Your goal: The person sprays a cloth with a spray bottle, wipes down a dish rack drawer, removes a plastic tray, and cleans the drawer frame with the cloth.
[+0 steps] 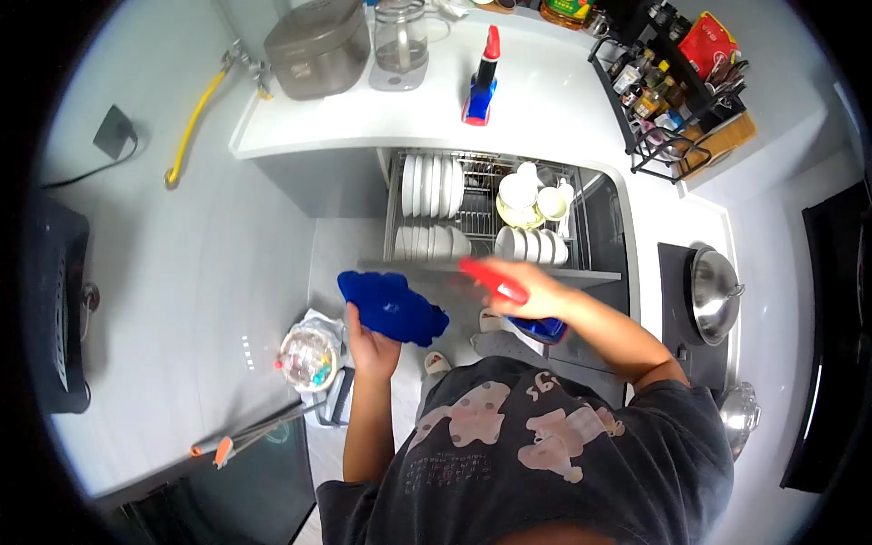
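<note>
In the head view, two hands are at work in front of one pulled-out drawer. The left hand grips one blue cloth, spread out left of centre, near the drawer's front. The right hand is closed around one red object, blurred, just in front of the drawer; one blue item shows below that forearm, though whether the two join I cannot tell. Inside the drawer, white dishes stand in three groups: about five plates upper left, several at lower left and about five at lower right; cups and bowls sit upper right. The bench carries one red-and-blue bottle, one rice cooker and one glass jug.
</note>
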Tool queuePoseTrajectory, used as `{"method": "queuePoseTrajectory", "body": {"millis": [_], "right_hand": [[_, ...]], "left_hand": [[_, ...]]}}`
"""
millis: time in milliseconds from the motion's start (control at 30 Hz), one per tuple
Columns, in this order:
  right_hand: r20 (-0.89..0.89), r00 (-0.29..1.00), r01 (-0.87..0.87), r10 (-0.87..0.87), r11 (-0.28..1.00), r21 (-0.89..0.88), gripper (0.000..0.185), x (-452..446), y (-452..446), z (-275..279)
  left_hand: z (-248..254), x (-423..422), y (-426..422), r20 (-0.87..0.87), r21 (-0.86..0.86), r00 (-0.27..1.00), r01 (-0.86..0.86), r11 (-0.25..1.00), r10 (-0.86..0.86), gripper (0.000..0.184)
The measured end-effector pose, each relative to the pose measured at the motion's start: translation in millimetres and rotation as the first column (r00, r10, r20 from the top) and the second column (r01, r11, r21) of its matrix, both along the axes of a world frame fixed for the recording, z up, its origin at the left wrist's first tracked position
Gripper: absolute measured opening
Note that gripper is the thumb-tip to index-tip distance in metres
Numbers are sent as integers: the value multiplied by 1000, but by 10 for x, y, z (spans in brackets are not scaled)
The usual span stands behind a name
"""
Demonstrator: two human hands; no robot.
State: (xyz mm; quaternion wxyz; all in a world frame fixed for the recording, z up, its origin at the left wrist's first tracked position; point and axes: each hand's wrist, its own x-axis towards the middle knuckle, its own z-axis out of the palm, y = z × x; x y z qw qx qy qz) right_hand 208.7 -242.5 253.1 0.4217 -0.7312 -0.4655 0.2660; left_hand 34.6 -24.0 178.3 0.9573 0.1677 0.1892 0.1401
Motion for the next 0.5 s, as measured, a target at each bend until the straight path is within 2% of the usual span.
{"method": "queuePoseTrajectory", "body": {"millis": [33, 100, 133, 167, 200, 233, 267, 300, 367, 433, 500], "right_hand": [[-15, 998, 55, -54, 995, 80, 46, 213, -113, -43], [-303, 935, 270, -186, 926, 264, 48, 615, -190, 199], [-184, 923, 369, -338, 913, 175, 52, 847, -217, 438], [-158, 910, 415, -384, 856, 309, 57, 1137, -244, 498], [-166, 873, 487, -458, 804, 342, 59, 1414, -243, 587], [-99, 848, 512, -521, 756, 407, 53, 1773, -242, 606], [-119, 797, 578, -592, 690, 436, 43, 2105, -224, 631], [-101, 740, 620, -664, 617, 485, 36, 2528, -188, 546], [-163, 730, 610, -664, 525, 593, 32, 3265, -119, 368], [-60, 603, 641, -795, 439, 630, 35, 4016, -33, 28], [-18, 586, 587, -810, 409, 698, 36, 4584, 84, -237]], "left_hand": [[10, 26, 7, 31, -43, 999, -8, 999, 9, 51], [25, 86, 33, 71, -74, 997, -15, 997, 20, 50], [32, 109, 41, 70, -68, 997, -40, 997, 45, 51], [38, 146, 40, 71, -64, 995, -69, 996, 73, 52], [42, 171, 34, 69, -61, 992, -101, 993, 105, 53], [57, 179, 27, 81, -102, 987, -130, 986, 138, 55], [63, 206, 21, 86, -97, 984, -145, 985, 153, 55], [67, 226, 11, 55, -78, 980, -185, 980, 190, 56], [115, 296, -50, 13, -63, 966, -255, 965, 256, 57], [163, 363, -122, -4, -28, 947, -322, 946, 322, 57], [250, 433, -183, -18, -2, 926, -378, 926, 378, 54]]}}
